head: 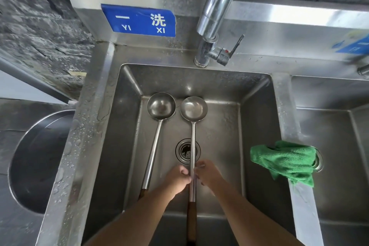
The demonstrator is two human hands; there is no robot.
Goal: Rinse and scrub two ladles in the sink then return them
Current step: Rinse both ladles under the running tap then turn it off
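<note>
My left hand (178,177) and right hand (208,173) pinch the right ladle (192,138) by its steel shaft, one from each side, just short of the drain (182,151). The left ladle (154,142) lies alongside it in the sink (127,126), and both bowls point toward the faucet (217,6).

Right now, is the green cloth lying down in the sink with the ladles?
No, the green cloth drapes over the right rim of the sink.
</note>
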